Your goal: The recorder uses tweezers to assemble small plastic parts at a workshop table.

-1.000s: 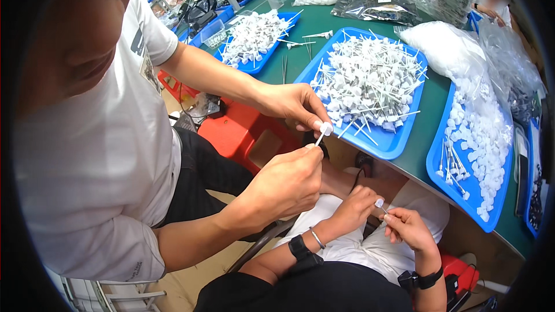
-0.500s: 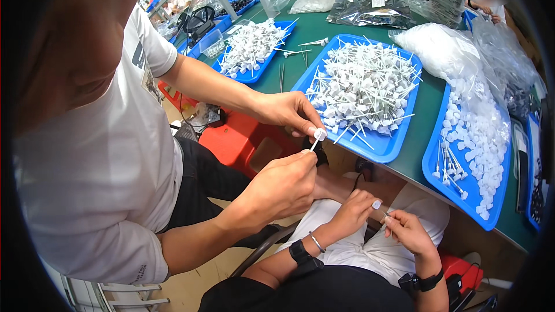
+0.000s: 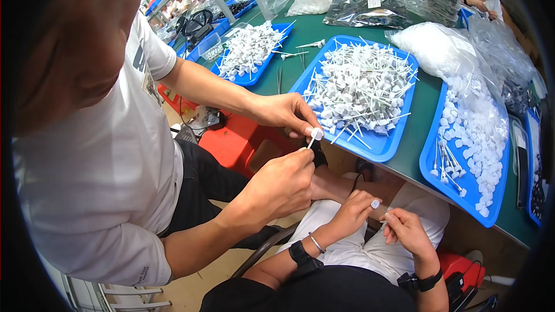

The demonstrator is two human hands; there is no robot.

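Over my lap, my left hand (image 3: 350,214) pinches a small white plastic cap (image 3: 375,203) between thumb and fingertips. Just right of it, my right hand (image 3: 409,232) is closed in a pinch on a thin rod, mostly hidden by the fingers. The cap and the right fingertips are a little apart. To the left, a co-worker in a white shirt holds a similar white cap (image 3: 317,133) on a thin stick in both hands (image 3: 283,182), close above my left hand.
A blue tray (image 3: 388,153) heaped with white-capped sticks stands on the green table (image 3: 421,162). Right of it, another blue tray (image 3: 491,218) holds loose caps, several sticks and a plastic bag (image 3: 433,46). A third tray (image 3: 251,80) lies farther left. Red stools (image 3: 231,144) stand below.
My right fingertips have shifted slightly and less of the thin rod shows. My left hand keeps its hold on the cap. The view has moved slightly; the co-worker's pose is nearly the same.
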